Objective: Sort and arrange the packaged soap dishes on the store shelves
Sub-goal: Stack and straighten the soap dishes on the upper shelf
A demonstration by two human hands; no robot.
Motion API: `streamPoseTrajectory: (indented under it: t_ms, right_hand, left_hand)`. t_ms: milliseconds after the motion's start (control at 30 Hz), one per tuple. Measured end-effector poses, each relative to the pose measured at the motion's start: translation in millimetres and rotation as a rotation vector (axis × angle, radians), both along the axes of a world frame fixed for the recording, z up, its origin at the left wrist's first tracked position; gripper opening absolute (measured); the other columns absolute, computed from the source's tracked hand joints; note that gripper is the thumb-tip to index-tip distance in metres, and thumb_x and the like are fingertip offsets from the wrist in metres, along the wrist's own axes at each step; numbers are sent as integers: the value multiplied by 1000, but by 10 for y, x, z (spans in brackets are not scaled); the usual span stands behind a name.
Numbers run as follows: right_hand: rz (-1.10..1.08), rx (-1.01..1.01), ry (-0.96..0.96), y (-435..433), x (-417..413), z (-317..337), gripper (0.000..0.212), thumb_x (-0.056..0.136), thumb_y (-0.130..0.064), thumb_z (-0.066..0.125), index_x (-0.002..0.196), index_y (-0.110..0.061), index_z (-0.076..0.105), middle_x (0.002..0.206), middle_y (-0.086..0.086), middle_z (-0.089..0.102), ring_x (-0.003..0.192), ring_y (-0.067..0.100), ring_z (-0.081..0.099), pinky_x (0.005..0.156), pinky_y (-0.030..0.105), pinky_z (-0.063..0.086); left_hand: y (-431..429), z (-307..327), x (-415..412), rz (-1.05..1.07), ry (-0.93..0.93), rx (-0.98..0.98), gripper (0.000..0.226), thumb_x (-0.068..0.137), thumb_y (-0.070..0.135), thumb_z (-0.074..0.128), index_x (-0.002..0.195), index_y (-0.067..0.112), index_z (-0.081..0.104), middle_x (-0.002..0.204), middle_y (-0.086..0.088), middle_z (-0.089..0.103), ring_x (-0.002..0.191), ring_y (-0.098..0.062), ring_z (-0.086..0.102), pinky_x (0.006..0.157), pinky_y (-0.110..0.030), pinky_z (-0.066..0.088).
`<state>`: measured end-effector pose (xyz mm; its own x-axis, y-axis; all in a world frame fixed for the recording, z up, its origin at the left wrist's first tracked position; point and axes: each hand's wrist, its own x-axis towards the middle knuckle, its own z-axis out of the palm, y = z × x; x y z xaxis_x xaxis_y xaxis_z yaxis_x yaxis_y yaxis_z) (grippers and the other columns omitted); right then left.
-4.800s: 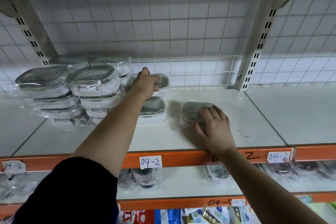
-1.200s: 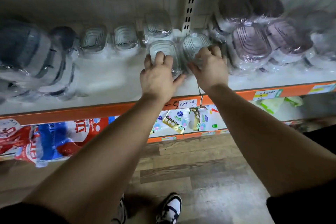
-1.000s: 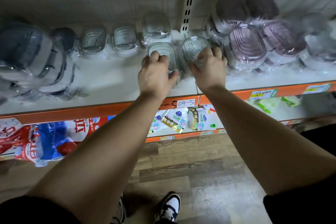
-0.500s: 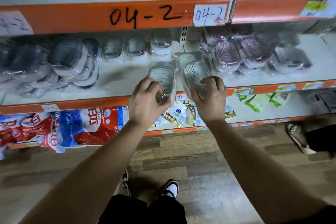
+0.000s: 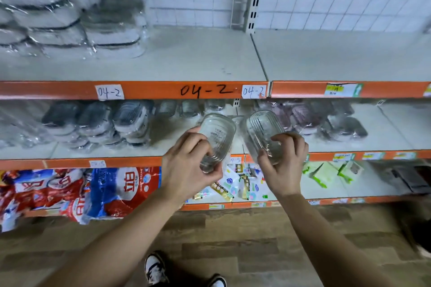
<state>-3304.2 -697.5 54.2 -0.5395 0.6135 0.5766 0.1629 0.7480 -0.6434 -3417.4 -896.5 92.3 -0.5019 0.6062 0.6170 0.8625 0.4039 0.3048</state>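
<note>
The left hand [image 5: 186, 165] gripped a clear oval plastic soap dish [image 5: 218, 133] in film wrap, with its fingers curled round the near end. The right hand [image 5: 282, 165] was clamped the same way on a second clear ribbed soap dish [image 5: 263, 130]. Both dishes were held in the air just beside each other without touching, in front of the white middle shelf [image 5: 163, 144], with their far ends tilted up. On that shelf lay wrapped grey-lidded dishes [image 5: 105, 123] to the left and mauve wrapped dishes [image 5: 300, 116] to the right. On the white upper shelf [image 5: 198, 58] (its orange lip was marked "04-2") sat a stack of wrapped white dishes with dark lids [image 5: 70, 21], at far left. Red-and-blue printed bags [image 5: 70, 191] filled the lowest shelf on the left.
</note>
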Motion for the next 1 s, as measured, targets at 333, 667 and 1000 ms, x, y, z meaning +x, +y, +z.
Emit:
streamPoseTrajectory:
  t_ms: [333, 667, 1000]
  right_hand:
    - [82, 63, 126, 191, -341, 666, 38, 77, -33, 57, 105, -7, 62, 114, 0, 47, 109, 18, 42, 93, 33, 33]
    - [107, 286, -222, 585, -1252, 1078, 42, 91, -44, 44, 109, -17, 72, 111, 2, 70, 115, 27, 51, 99, 43, 36]
    - [254, 246, -285, 557, -1845, 1049, 52, 87, -30, 33, 114, -4, 69, 118, 12, 70, 117, 34, 60, 113, 35, 26]
  left_hand:
    - [-64, 664, -354, 9, 163, 92, 22, 63, 31, 73, 74, 14, 62, 92, 1, 65, 98, -21, 65, 71, -29, 53]
    - [-46, 962, -1447, 162, -136, -266, 53, 80, 32, 54, 130, 15, 58, 139, -9, 55, 139, -32, 39, 114, -47, 31]
    - [98, 977, -1985, 186, -271, -233, 49, 84, 57, 66, 108, 16, 51, 111, -5, 57, 107, -26, 48, 86, -34, 37]
